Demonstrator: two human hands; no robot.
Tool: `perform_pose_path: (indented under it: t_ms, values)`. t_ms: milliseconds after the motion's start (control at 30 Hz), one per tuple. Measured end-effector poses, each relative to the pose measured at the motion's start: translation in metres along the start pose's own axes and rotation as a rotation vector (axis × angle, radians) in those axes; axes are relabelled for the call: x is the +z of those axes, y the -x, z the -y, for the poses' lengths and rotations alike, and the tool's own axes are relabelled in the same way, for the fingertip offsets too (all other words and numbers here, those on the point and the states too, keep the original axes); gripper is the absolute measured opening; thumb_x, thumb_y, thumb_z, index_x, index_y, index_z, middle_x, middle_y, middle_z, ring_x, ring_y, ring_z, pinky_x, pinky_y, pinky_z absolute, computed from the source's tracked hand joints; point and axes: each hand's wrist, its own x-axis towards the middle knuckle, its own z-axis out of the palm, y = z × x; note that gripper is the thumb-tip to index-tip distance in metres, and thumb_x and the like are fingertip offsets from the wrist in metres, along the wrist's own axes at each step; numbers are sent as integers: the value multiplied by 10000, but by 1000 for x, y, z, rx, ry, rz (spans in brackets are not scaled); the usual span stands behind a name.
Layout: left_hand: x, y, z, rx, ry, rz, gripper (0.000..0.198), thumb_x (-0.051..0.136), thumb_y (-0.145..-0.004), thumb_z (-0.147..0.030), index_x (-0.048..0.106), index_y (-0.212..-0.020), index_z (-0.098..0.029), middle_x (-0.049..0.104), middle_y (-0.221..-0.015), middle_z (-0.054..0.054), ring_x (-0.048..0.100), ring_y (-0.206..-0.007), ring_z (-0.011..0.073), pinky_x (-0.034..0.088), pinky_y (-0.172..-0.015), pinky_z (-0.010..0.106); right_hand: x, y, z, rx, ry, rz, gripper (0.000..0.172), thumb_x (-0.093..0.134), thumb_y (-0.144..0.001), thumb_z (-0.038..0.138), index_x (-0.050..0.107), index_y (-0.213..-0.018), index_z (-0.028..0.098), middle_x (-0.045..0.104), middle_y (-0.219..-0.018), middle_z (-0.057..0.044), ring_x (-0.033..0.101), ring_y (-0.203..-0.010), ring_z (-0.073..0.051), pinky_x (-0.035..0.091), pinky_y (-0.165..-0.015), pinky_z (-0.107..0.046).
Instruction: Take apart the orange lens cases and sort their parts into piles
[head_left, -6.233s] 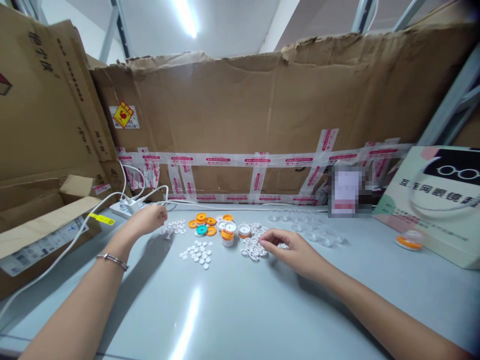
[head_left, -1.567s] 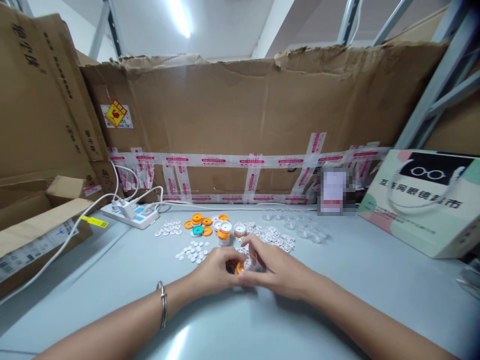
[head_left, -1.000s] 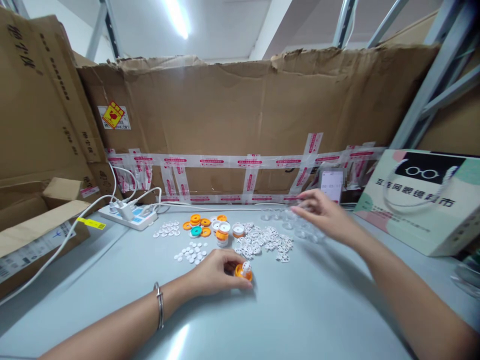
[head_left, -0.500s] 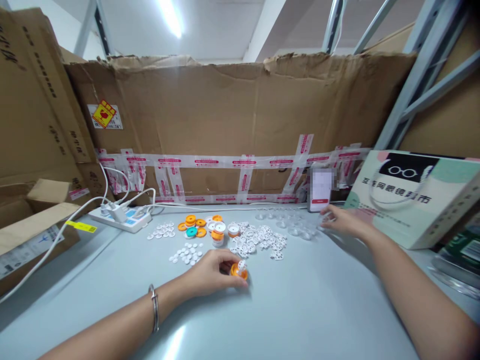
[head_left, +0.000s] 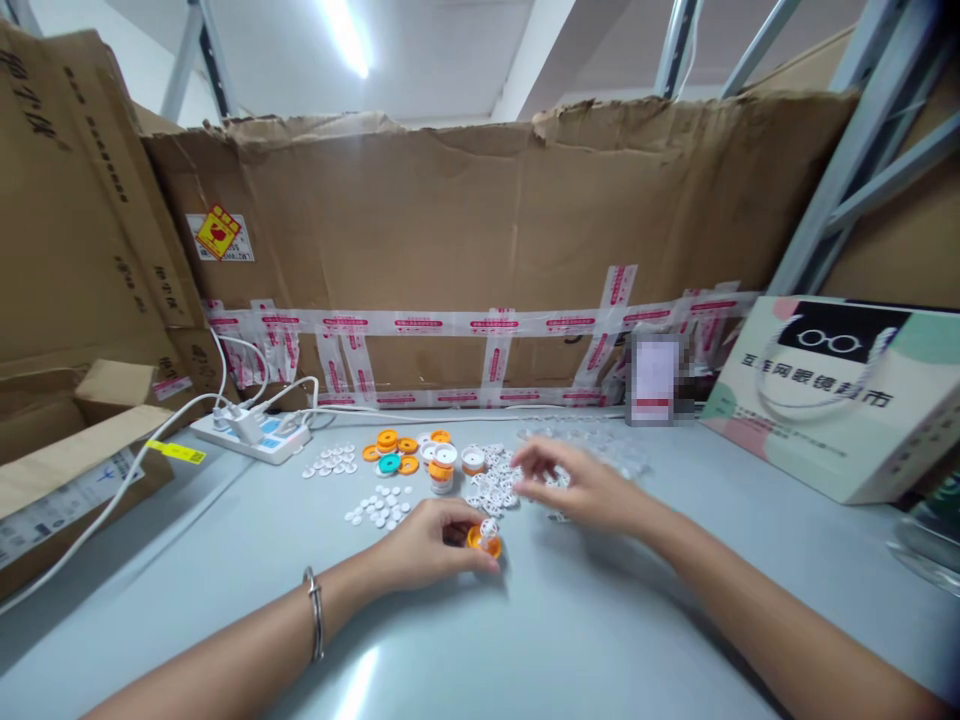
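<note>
My left hand (head_left: pixel 439 545) is closed around a small orange round base (head_left: pixel 491 545), which rests on or just above the table. A small white piece with dark marks (head_left: pixel 488 528) stands upright at the base's centre. My right hand (head_left: pixel 574 485) hovers over the right part of the pile of white spotted pieces (head_left: pixel 491 488), fingers curled together. What it pinches, if anything, is too clear or blurred to make out. Behind it lie clear plastic domes (head_left: pixel 626 455). Orange and white round parts (head_left: pixel 442 470) are stacked left of the pile, near a teal disc (head_left: pixel 388 464).
White discs lie in two groups, one nearer (head_left: pixel 380 508) and one farther (head_left: pixel 330 461). A power strip (head_left: pixel 259 438) with cables sits back left, beside an open carton (head_left: pixel 82 480). A phone (head_left: pixel 654 385) leans against the cardboard wall (head_left: pixel 420 220). A printed box (head_left: pixel 825 430) stands right.
My right hand has moved left and nearer, from the clear domes to above the spotted pieces. My left hand keeps its hold on the orange base. The view has shifted slightly.
</note>
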Motion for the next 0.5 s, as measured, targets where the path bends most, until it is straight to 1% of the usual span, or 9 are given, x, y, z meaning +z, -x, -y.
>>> perform_pose_path:
  t_ms: [67, 100, 167, 200, 267, 333, 400, 467, 500]
  values:
    - [-1, 0, 0, 12, 64, 22, 275, 649, -681, -361, 614, -790, -111, 515, -662, -13, 447, -616, 99, 364, -582, 200, 23, 2, 13, -109, -23, 181, 227, 575, -769, 356, 548, -931, 199, 591, -810, -12, 532, -716, -136, 433, -653, -244]
    - [-1, -1, 0, 21, 103, 38, 279, 649, -681, -357, 612, -810, -113, 523, -675, -12, 451, -622, 100, 369, -590, 201, 31, 3, 16, -146, -17, 229, 207, 566, -784, 330, 549, -944, 200, 593, -830, -15, 532, -727, -133, 430, -665, -245]
    - [-1, -1, 0, 34, 148, 56, 273, 652, -677, -349, 605, -811, -115, 523, -686, -15, 451, -627, 98, 371, -595, 200, 42, 6, 17, -197, 10, 244, 147, 515, -822, 260, 548, -947, 190, 595, -854, -27, 534, -741, -132, 425, -684, -249]
    - [0, -2, 0, 39, 139, 48, 263, 653, -674, -345, 603, -791, -115, 509, -670, -22, 440, -616, 94, 365, -584, 195, 46, 7, 16, -211, 28, 223, 126, 485, -833, 218, 549, -935, 182, 597, -859, -36, 538, -748, -135, 424, -691, -252]
    - [2, -1, 0, 46, 39, -9, 231, 656, -673, -334, 600, -720, -115, 454, -605, -42, 403, -580, 85, 332, -545, 184, 54, 8, 13, -210, 71, 147, 123, 441, -834, 156, 547, -894, 168, 603, -845, -53, 544, -752, -147, 425, -691, -264]
    - [4, 0, 0, 55, -112, -98, 202, 651, -682, -315, 610, -678, -118, 423, -585, -46, 393, -573, 84, 308, -529, 183, 61, 9, 11, -182, 104, 65, 124, 417, -831, 141, 535, -860, 167, 609, -819, -63, 551, -748, -163, 429, -678, -276]
    - [5, 1, -2, 59, -216, -158, 181, 651, -686, -300, 628, -672, -121, 439, -611, -37, 417, -594, 90, 310, -539, 186, 67, 9, 10, -180, 110, 6, 116, 402, -837, 158, 517, -844, 175, 609, -793, -60, 555, -736, -169, 433, -659, -276]
    - [5, 3, -3, 47, -232, -147, 187, 655, -687, -311, 651, -714, -126, 460, -630, -30, 429, -597, 92, 316, -538, 188, 67, 9, 11, -226, 88, -63, 125, 375, -847, 172, 499, -845, 182, 600, -777, -55, 553, -717, -165, 435, -637, -267]
    - [5, 3, -4, 38, -222, -132, 205, 659, -685, -324, 661, -744, -128, 470, -635, -27, 430, -593, 92, 320, -535, 188, 65, 9, 12, -241, 68, -124, 134, 357, -852, 175, 491, -847, 185, 594, -770, -50, 549, -700, -159, 434, -627, -261]
